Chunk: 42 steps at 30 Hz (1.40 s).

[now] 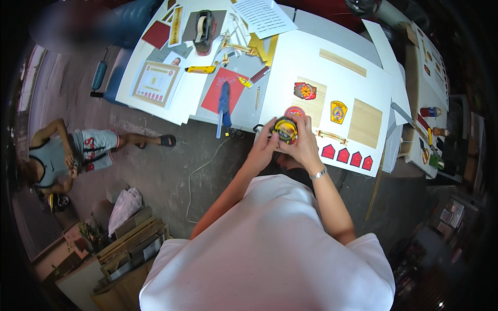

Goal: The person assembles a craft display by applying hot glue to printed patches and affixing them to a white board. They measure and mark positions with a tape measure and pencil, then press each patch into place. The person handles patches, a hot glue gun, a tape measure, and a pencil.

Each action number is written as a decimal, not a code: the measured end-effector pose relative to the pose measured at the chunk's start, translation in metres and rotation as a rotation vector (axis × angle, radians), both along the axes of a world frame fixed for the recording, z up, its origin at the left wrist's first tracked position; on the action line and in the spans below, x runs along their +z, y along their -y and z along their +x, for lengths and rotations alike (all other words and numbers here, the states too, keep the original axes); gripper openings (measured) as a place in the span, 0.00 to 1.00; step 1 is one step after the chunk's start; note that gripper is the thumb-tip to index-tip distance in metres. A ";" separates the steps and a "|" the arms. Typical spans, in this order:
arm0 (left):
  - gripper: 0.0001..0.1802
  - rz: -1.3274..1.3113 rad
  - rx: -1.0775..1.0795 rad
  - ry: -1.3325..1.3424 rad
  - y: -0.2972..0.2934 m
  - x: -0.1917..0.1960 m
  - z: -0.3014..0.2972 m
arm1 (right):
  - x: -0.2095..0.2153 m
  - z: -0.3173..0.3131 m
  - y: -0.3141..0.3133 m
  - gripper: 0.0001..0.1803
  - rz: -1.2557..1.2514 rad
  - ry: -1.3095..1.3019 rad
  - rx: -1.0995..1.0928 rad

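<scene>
A person in a white shirt at work, seen from nearby. Both hands are together, fingers closed around a round piece (285, 130) patterned in black, yellow and red. The left hand (265, 142) grips its left side, the right hand (303, 143) its right; a silver watch (318, 173) circles the right wrist. The piece is held at the near edge of a white board (277, 83) lying on the desk (246, 117); whether it touches the board cannot be told. Just beyond it, partly hidden, lies a round red badge (294, 111).

Farther up the board is a red-and-black badge (305, 91); to its right, a yellow shield badge (339, 112) stands beside a wood-toned panel (367, 123). Nearer the right hand are a ribbon-shaped banner (332, 137) and, below it, a row of four red pointed patches (343, 155).

Left of the board, a blue-handled tool (224, 98) lies across a red sheet (211, 96), with a pencil (257, 97) nearby. Beyond are a yellow cutter (201, 69), a tape dispenser (204, 32) and a framed certificate (156, 83). Another person (98, 144) in shorts is well apart, at left.
</scene>
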State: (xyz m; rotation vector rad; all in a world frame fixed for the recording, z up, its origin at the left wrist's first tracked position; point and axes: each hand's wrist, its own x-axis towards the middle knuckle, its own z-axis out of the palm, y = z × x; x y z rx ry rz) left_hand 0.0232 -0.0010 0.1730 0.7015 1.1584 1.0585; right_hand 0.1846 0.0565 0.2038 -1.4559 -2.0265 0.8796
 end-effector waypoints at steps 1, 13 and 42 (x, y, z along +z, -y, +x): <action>0.31 0.006 -0.030 0.242 -0.008 0.004 0.010 | 0.012 0.006 0.003 0.40 -0.013 0.022 -0.023; 0.34 0.008 0.123 0.392 -0.088 -0.005 0.080 | -0.006 0.073 -0.043 0.16 -0.282 -0.427 -0.130; 0.33 0.223 0.723 -0.946 -0.431 -0.163 0.064 | -0.181 0.116 -0.385 0.02 0.264 0.149 -0.332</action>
